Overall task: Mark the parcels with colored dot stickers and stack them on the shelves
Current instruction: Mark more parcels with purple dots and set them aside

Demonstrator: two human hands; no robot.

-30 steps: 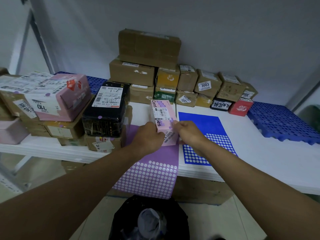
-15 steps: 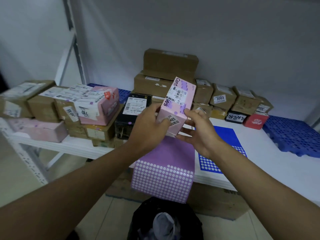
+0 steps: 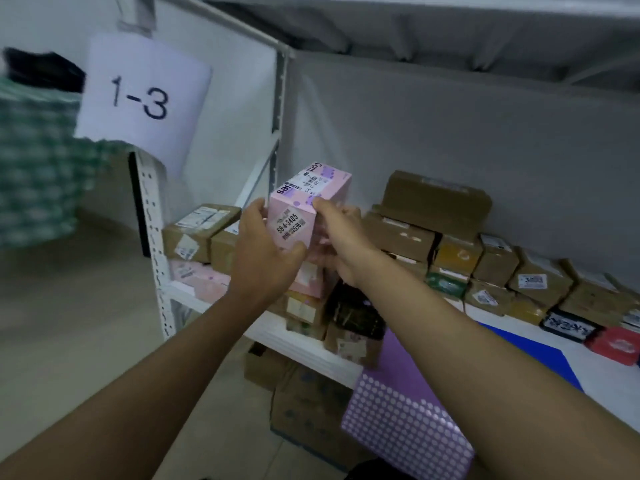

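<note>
A pink parcel (image 3: 304,206) with white labels and a purple dot on its near end is held up in the air between both hands. My left hand (image 3: 265,251) grips its left side and bottom. My right hand (image 3: 341,237) grips its right side, thumb on the top edge. The parcel hovers above the stack of marked parcels (image 3: 308,306) on the left part of the white shelf (image 3: 287,337). A purple dot sticker sheet (image 3: 405,407) hangs over the shelf's front edge, with a blue sheet (image 3: 540,358) beside it.
Brown cardboard boxes (image 3: 433,216) are piled along the grey back wall, with a black (image 3: 568,327) and a red parcel (image 3: 616,344) at right. A white shelf post (image 3: 154,244) stands at left under a paper sign reading 1-3 (image 3: 142,98). Cartons (image 3: 304,403) sit on the floor below.
Both hands have lifted the pink parcel off the sticker sheet and carried it up and to the left, turning its small end toward me. The view swung left and upward.
</note>
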